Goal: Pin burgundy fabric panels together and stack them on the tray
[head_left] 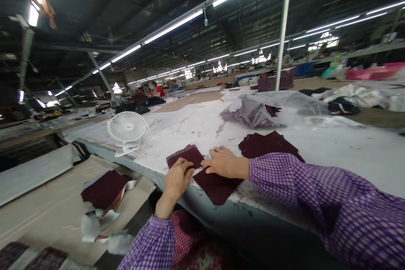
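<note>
A maroon fabric piece point(193, 155) with a greyish, speckled far edge lies on the white table near its front edge. My left hand point(177, 179) is closed at the near side of this piece, thumb and fingers pinched on its edge. From the right, my right hand point(227, 163) reaches over with its fingers apart, the fingertips touching the piece's right corner. Below the right hand, a second maroon fabric piece point(220, 186) overhangs the table edge slightly. Beyond the right forearm rests a pile of maroon fabric pieces point(268, 145), partly hidden by the sleeve.
A small white fan point(127, 127) stands at the table's left edge. Behind the pile lies a clear plastic bag point(249, 112). To the lower left, a beige surface point(60, 202) bears a maroon cloth bundle point(106, 189) and scraps. A metal post point(284, 29) rises behind; a person point(156, 90) is far back.
</note>
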A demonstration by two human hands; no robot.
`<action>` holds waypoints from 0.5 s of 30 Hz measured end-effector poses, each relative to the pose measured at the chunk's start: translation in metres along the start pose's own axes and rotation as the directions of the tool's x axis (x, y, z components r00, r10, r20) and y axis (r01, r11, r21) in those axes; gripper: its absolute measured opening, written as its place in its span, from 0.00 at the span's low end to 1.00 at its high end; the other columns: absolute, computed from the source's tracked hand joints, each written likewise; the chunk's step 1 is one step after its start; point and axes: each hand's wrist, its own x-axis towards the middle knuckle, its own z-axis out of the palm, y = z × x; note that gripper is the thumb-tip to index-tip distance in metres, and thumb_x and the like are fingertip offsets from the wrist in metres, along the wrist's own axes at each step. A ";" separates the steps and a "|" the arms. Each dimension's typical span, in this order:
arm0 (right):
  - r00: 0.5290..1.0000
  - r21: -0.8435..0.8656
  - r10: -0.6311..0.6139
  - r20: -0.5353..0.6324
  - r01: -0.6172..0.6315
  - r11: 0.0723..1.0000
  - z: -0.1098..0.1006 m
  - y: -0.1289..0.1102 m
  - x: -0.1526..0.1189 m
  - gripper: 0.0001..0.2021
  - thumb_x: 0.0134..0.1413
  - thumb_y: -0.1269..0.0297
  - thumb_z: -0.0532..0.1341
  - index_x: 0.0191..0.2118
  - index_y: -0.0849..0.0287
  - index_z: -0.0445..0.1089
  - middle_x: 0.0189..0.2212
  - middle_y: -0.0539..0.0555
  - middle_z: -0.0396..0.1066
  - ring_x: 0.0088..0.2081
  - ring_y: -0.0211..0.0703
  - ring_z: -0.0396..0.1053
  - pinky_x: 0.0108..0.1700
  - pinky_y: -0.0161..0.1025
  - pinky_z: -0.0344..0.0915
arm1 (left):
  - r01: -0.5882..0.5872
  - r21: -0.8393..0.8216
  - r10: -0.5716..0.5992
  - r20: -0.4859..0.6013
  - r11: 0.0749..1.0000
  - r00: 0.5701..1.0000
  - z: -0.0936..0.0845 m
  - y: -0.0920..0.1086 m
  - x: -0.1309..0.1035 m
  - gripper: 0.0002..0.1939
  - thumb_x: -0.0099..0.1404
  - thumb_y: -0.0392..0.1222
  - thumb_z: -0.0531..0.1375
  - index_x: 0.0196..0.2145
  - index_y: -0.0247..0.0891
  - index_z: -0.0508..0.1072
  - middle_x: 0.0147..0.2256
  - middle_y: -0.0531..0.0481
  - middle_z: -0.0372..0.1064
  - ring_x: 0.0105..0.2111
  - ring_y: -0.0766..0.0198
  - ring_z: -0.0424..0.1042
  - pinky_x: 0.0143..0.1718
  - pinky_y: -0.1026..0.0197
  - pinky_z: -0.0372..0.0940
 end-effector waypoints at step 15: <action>0.879 0.064 0.407 0.248 -0.434 0.899 -0.067 0.154 -0.049 0.07 0.44 0.71 0.64 0.32 0.66 0.75 0.31 0.59 0.73 0.30 0.43 0.69 0.32 0.37 0.60 | -0.091 0.399 0.039 0.136 0.912 0.990 -0.009 0.019 0.007 0.13 0.63 0.33 0.49 0.36 0.36 0.74 0.39 0.42 0.72 0.41 0.56 0.72 0.40 0.58 0.63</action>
